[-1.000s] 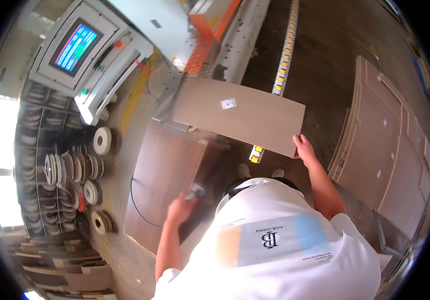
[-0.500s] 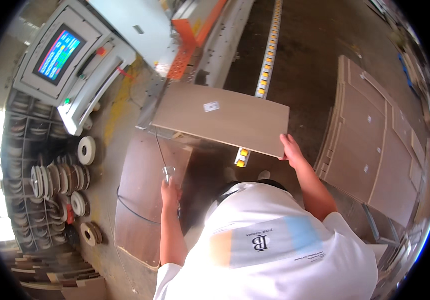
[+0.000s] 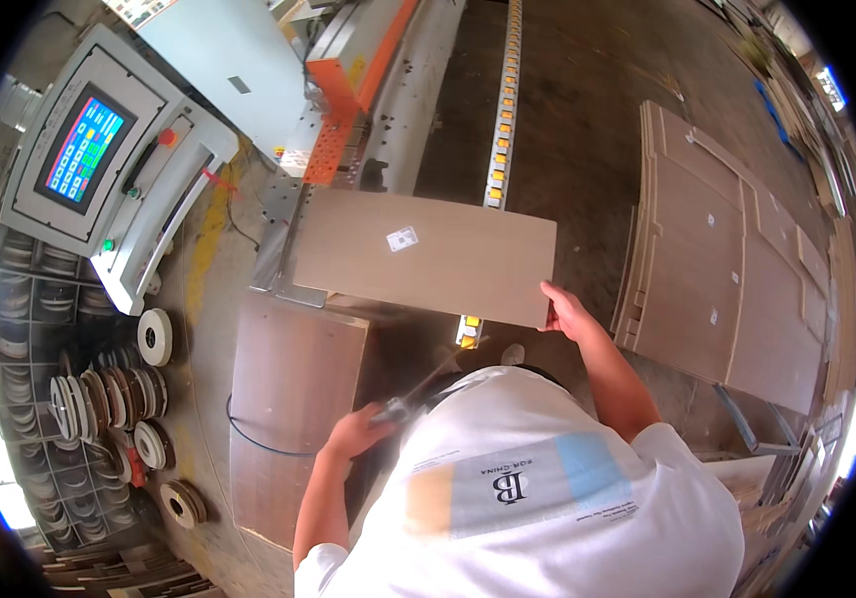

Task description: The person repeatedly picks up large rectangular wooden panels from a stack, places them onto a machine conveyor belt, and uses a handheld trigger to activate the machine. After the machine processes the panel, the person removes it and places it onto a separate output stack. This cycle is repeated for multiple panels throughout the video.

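Observation:
A brown rectangular board (image 3: 458, 259) with a small white label lies level, its left end on the metal machine table (image 3: 274, 269) and its middle over a roller rail (image 3: 498, 169). My right hand (image 3: 568, 313) is closed on the board's near right corner. In front of my body, my left hand (image 3: 353, 432) grips an air blow gun (image 3: 394, 409), whose thin nozzle points up and right, below the board. A dark hose (image 3: 267, 429) curves across the wooden stack towards that hand.
Left of the board stands a grey control panel (image 3: 89, 149) with a lit screen. Edge-banding rolls (image 3: 99, 399) fill a rack at left. A wood-coloured stack (image 3: 293, 389) is beside my left arm. Large brown boards (image 3: 697, 239) are piled at right.
My left hand has swung the blow gun from the board's left edge to the right, close to my body. My right hand keeps its hold on the corner, and the view has shifted.

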Demonstrator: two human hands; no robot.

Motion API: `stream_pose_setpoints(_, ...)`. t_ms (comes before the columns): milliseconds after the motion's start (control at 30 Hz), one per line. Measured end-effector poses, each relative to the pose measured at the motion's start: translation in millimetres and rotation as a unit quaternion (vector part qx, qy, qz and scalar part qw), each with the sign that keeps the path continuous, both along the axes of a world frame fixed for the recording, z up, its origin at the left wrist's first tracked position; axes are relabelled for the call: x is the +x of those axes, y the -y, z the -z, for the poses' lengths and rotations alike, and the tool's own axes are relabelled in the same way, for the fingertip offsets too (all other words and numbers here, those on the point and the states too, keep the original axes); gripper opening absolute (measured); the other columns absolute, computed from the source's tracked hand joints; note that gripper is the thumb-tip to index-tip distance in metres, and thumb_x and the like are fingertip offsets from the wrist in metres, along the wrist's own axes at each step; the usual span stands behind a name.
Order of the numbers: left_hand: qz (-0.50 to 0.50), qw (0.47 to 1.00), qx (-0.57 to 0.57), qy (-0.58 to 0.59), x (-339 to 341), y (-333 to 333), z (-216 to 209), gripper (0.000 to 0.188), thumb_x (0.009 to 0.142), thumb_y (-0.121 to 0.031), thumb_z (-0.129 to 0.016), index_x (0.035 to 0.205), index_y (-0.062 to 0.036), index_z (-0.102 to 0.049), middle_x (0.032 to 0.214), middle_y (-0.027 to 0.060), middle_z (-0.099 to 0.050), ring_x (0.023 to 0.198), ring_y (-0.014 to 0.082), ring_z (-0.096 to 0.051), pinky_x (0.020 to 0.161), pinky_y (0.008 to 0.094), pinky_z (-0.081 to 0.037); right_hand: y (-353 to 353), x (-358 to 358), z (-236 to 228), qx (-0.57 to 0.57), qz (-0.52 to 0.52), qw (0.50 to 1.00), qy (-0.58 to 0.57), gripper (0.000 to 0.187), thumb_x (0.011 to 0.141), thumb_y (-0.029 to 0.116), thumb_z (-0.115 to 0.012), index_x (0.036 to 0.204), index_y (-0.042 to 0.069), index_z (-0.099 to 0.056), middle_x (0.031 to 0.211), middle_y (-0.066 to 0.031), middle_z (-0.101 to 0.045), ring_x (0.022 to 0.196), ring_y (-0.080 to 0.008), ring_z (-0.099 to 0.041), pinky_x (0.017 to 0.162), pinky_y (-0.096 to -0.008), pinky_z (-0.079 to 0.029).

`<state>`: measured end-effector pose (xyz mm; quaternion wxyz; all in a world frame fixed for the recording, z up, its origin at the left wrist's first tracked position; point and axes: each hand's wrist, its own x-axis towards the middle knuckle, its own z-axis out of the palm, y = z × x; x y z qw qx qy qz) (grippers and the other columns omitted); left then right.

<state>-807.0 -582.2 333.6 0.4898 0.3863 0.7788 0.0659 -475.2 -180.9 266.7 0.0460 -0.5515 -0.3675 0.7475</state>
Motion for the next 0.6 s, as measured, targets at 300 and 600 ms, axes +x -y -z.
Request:
stream_pose_setpoints(300,-0.461,0.875,0.105,-0.107,-57,22,26,0.042,0.091,-0.039,-0.069,0.104,-0.0016,-0.055,0.092,0.0279,-0.071,0.087,0.046,-0.07,0.074,0.0525,-0.053,11,-44,17,-0.104,0.142,0.979,-0.103,0.059,0.096,0.045,-0.069,0.141,0.008,-0.056,0.137,-0.009,-0.062,0.127,-0.0274,-0.058,0.105,-0.0456,-0.048)
stream_pose_setpoints(600,-0.288,0.949,0.03,-0.128,1,-31,-2,0.049,0.094,-0.044,-0.066,0.118,-0.0033,-0.056,0.098,0.0269,-0.072,0.097,0.048,-0.067,0.083,0.0535,-0.052,8,-94,1,-0.109,0.187,0.973,-0.081,0.06,0.094,0.041,-0.073,0.141,0.008,-0.056,0.138,-0.009,-0.06,0.128,-0.0277,-0.056,0.107,-0.046,-0.046)
